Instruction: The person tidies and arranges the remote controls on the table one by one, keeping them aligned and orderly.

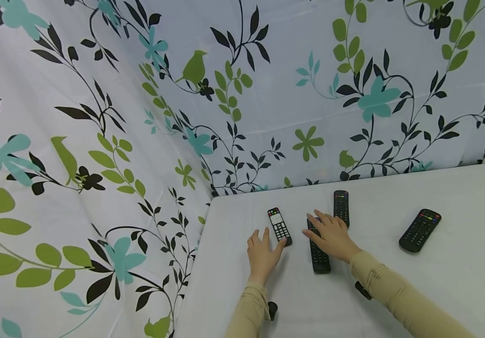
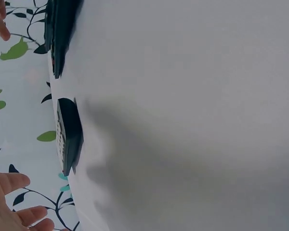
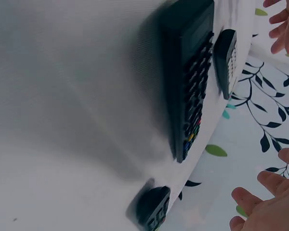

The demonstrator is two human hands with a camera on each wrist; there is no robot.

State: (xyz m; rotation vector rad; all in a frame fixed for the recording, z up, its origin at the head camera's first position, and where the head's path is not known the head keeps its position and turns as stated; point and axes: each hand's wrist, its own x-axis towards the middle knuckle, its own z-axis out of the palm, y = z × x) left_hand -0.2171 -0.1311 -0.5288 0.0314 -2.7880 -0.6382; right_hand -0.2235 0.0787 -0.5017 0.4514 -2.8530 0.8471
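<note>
My left hand [image 1: 262,257], fingers spread, is just left of a small black remote control [image 1: 277,220] with white buttons. In the left wrist view, a gap shows between that hand [image 2: 14,204] and the small remote [image 2: 73,134]. Over the upper part of a longer black remote [image 1: 320,262] my right hand [image 1: 331,237] extends with parted fingers, hiding some of its buttons. The right wrist view shows this hand [image 3: 274,207] raised apart from the long remote [image 3: 188,82]. Neither hand holds anything.
Behind the right hand lies another black remote [image 1: 341,204], and a wider one [image 1: 420,230] lies slanted farther right. All rest on a white-covered table [image 1: 458,286]. A patterned curtain [image 1: 267,103] hangs along the back and left sides.
</note>
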